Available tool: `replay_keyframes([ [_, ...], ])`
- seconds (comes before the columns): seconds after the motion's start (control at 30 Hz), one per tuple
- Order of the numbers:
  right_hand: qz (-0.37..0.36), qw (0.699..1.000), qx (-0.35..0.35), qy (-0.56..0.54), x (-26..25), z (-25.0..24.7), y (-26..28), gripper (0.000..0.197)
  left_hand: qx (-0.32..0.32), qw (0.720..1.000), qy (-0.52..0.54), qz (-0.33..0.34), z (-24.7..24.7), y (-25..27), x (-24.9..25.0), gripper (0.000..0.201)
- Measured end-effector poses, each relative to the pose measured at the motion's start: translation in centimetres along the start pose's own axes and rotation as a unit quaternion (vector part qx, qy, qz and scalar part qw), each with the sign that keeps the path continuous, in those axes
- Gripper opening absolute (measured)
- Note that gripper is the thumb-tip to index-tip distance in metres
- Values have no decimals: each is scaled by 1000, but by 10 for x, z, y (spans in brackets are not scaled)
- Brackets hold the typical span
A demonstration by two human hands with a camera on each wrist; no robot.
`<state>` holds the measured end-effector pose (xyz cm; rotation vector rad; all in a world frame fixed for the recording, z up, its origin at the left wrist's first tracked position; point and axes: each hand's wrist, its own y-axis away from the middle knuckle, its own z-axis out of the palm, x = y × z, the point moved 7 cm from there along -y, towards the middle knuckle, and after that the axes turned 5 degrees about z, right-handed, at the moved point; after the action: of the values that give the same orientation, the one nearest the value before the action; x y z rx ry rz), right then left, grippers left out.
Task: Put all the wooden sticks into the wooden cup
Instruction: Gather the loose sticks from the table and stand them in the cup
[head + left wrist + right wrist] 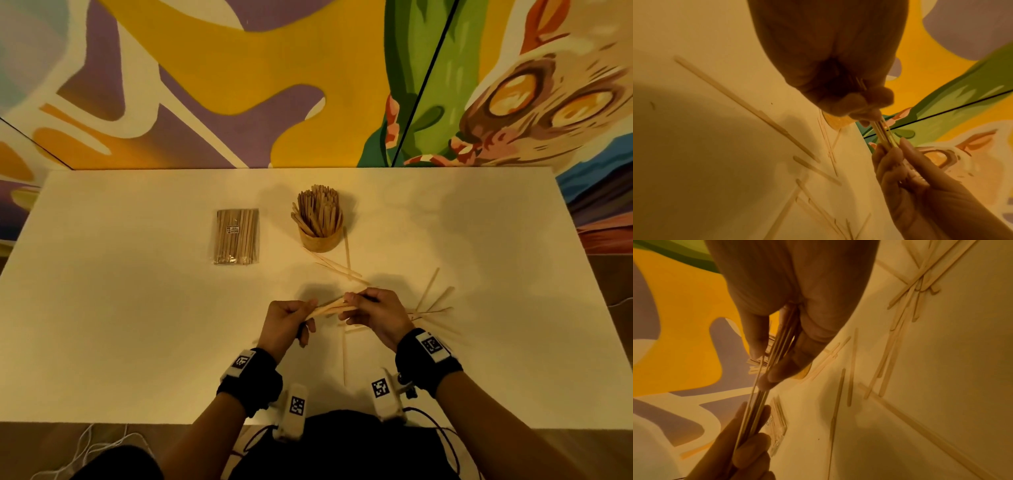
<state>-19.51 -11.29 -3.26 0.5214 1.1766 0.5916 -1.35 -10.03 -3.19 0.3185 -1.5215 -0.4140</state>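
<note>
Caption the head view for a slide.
Both hands, left hand and right hand, grip a bundle of sticks before the wooden cup.

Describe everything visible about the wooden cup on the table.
The wooden cup is a short, round, light-brown holder that looks like plain wood. It stands upright on the white table, toward the far middle, right of a wrapped stick packet. It is packed with thin flat sticks that fan out above its rim. A few loose sticks lie by its base. Neither hand touches it.
</note>
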Motion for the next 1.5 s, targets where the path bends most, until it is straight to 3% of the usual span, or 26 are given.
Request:
replay_keyframes([
  [0.13, 21, 1000, 7, 22, 11, -5, -1, 7, -37, 999, -36, -2, -1, 4, -4, 43],
  [0.27, 27, 999, 7, 46, 16, -8, 2, 9, -119, 980, -161, 14, 5, 8, -3, 23],
  [0.3, 31, 998, 4, 54, 17, -7, 3, 7, -152, 955, -252, 43, 9, 9, -2, 25],
  [0.37, 41, 996, -5, 78, 21, -5, 4, 8, -212, 866, -442, 99, 21, 12, -3, 29],
  [0.4, 47, 995, -10, 89, 23, -3, 5, 11, -222, 838, -486, 112, 26, 14, -3, 26],
  [0.43, 51, 994, -10, 95, 25, -3, 5, 12, -223, 830, -497, 117, 29, 15, -4, 26],
  [0.6, 62, 995, 62, 55, 26, -20, 1, 11, -200, 832, -507, 105, 30, 22, -13, 31],
  [0.73, 96, 988, 7, 124, 31, -18, 2, 10, -215, 834, -504, 74, 30, 27, -19, 35],
  [0.9, 121, 979, -16, 162, 42, -16, 8, 13, -240, 800, -543, 85, 25, 28, -25, 35],
  [0.97, 124, 978, -20, 164, 48, -15, 9, 13, -242, 805, -536, 83, 23, 29, -27, 35],
  [1.03, 119, 978, -16, 169, 47, -15, 10, 12, -238, 829, -503, 63, 21, 31, -28, 33],
  [1.13, 91, 980, 5, 174, 35, -18, 6, 12, -189, 925, -329, 4, 13, 28, -26, 29],
  [1.23, 56, 986, 15, 158, 17, -20, 2, 12, -115, 983, -142, -21, 3, 21, -18, 18],
  [1.33, 32, 987, 3, 158, 5, -13, -3, 13, -60, 997, -13, -41, 1, 15, -9, 16],
  [1.5, 29, 990, -14, 140, -4, 2, -8, 14, -21, 1000, 11, -10, 1, 5, -1, 11],
])
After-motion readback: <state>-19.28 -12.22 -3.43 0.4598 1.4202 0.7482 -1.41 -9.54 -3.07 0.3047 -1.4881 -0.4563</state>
